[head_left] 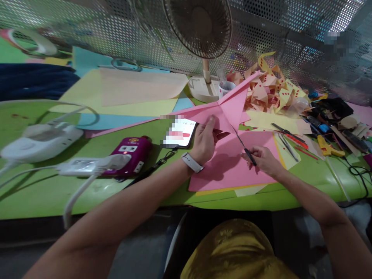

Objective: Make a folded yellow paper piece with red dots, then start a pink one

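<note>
A large folded sheet of pink paper (229,104) is held up off the green tabletop (37,193), its long point running out to the left and another rising toward the back. The left hand (205,141), with a white band on its wrist, pinches the sheet at the fold from below, thumb on top. The right hand (263,159) is closed around the black handles of a pair of slim scissors (244,146), whose blades reach up into the paper's lower edge. Directly under both hands lies a flat pink sheet (229,166) stacked on yellow ones, so the cut is made above more paper. Just left of the left hand sits a phone with a lit screen (180,133), partly blurred out, and beside it a purple power adapter (132,153) with a white plug strip (90,166) across its front and a white corded device (40,141) further left. Behind, wide yellow, peach and blue sheets (130,97) cover the table up to a perforated metal screen (116,35). A beige desk fan (200,27) stands at the back, a small white cup (225,88) by its base. To the right is a heap of tan paper cut-outs with red dots (270,91), then a clutter of tools, including a yellow-handled knife (328,148), too jumbled to sort. The scissor blades' tips are hidden by the pink paper, and the person's yellow-clothed lap (232,252) is cut off at the bottom.
</note>
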### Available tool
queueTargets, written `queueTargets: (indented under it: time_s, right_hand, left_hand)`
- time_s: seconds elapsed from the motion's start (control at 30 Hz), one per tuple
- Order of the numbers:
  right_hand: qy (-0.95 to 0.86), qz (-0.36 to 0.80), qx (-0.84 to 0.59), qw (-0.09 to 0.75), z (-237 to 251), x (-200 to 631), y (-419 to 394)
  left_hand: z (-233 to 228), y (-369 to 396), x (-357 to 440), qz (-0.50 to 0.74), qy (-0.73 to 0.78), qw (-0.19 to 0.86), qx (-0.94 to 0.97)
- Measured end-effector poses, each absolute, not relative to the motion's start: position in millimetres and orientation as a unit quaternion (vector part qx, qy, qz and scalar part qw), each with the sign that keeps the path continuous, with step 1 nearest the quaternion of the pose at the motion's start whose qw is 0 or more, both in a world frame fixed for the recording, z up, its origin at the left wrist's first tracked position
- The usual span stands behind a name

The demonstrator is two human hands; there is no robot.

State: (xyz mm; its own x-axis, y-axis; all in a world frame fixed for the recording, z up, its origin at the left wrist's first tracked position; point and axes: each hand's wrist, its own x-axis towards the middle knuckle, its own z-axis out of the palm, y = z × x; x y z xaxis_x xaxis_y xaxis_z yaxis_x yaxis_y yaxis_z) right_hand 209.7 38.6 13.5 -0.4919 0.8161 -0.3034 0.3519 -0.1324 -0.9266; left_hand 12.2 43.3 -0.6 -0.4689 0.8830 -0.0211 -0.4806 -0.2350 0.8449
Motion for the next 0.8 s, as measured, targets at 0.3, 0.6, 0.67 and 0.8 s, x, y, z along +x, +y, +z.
queueTargets:
  time_s: [0.3,0.6,0.67,0.8]
  right_hand:
    - [-0.623,0.596,-0.468,0.193,13.4,209.3,38.0]
    - [-0.616,0.593,-0.480,0.194,18.1,207.9,36.9]
    - [-0.614,0.595,-0.479,0.198,18.3,207.6,37.3]
    - [-0.614,0.599,-0.470,0.208,17.3,207.5,37.9]
  left_hand:
    - [1.1,41.8,13.5,0.751,0.414,0.456,0.237]
    - [-0.3,42.5,12.3,0.742,0.422,0.454,0.255]
    - [-0.6,41.0,13.2,0.741,0.418,0.453,0.267]
    - [-1.0,38.1,15.9,0.731,0.422,0.451,0.291]
